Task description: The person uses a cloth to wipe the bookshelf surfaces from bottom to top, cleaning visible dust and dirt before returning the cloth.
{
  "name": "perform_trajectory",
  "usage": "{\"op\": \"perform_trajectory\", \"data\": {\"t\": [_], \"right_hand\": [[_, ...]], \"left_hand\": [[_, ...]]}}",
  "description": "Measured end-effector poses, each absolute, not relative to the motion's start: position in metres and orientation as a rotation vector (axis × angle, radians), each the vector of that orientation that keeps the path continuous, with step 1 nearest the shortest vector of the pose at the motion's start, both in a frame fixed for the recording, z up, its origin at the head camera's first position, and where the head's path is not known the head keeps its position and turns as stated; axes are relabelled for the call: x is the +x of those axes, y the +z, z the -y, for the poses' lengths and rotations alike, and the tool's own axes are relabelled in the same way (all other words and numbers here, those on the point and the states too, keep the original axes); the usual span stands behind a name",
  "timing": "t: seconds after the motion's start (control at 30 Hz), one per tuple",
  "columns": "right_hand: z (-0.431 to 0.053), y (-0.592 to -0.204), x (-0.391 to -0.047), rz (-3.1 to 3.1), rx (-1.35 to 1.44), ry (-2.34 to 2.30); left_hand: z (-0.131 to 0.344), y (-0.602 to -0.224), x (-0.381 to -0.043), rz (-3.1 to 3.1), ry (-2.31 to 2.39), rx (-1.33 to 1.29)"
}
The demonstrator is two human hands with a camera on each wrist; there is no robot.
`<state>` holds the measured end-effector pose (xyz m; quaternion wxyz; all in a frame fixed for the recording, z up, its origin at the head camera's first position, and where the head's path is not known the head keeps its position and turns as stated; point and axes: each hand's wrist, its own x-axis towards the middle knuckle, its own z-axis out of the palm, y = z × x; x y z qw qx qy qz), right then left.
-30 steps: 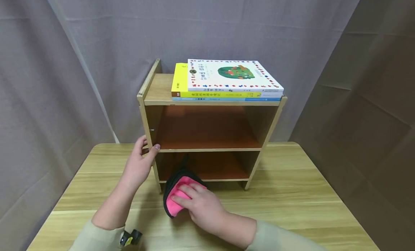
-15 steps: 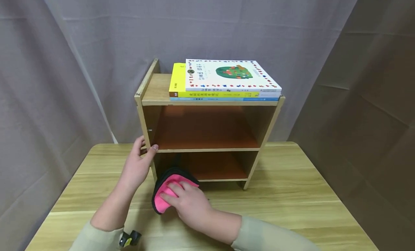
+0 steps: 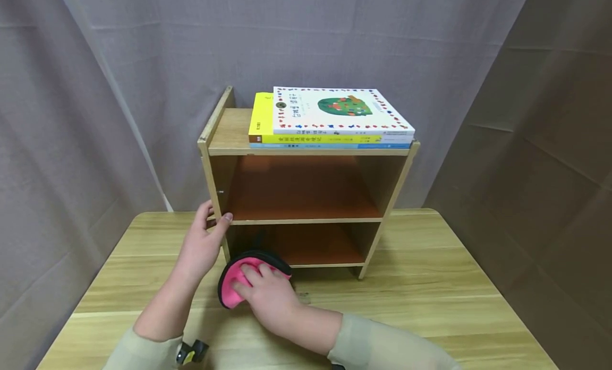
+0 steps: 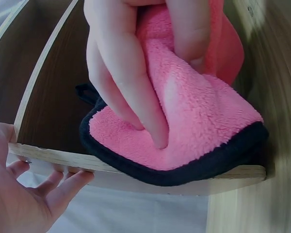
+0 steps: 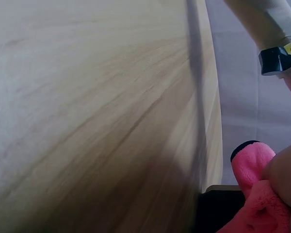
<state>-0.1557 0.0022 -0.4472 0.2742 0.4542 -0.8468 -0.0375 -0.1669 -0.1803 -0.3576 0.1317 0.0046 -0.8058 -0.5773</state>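
A small wooden bookshelf (image 3: 306,220) stands on the table, its open front facing me. On its left side panel (image 3: 210,173) my left hand (image 3: 202,248) holds on, thumb at the front edge and the other fingers round the outside. My right hand (image 3: 272,295) grips a pink cleaning cloth (image 3: 230,290) with black edging, bunched between thumb and fingers. In the left wrist view the cloth (image 4: 199,121) lies against the panel's front edge near its lower end. It covers the left end of the bottom shelf in the head view.
Several books (image 3: 334,115) lie stacked on top of the bookshelf, a white one uppermost. Grey curtains (image 3: 119,94) hang behind and to the left, with a darker one on the right. The wooden table (image 3: 430,285) extends on both sides.
My right hand has moved left and slightly away from me with the cloth, along the lower front of the bookshelf to its left panel. The left hand keeps its hold on the panel.
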Motion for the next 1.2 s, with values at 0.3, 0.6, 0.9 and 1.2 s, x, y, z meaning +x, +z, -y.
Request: {"op": "perform_trajectory", "data": {"t": [0.3, 0.6, 0.9, 1.2], "right_hand": [[-0.006, -0.454, -0.159, 2.265, 1.206, -0.116], [-0.010, -0.455, -0.161, 2.263, 1.211, -0.133], [-0.019, -0.453, -0.160, 2.279, 1.187, -0.142], [-0.035, -0.455, -0.163, 2.285, 1.185, -0.109]], "left_hand": [[0.180, -0.358, -0.168, 2.337, -1.670, 0.021], [0.180, -0.358, -0.168, 2.336, -1.668, 0.031], [0.180, -0.357, -0.167, 2.343, -1.674, 0.041], [0.180, -0.356, -0.167, 2.366, -1.660, 0.061]]}}
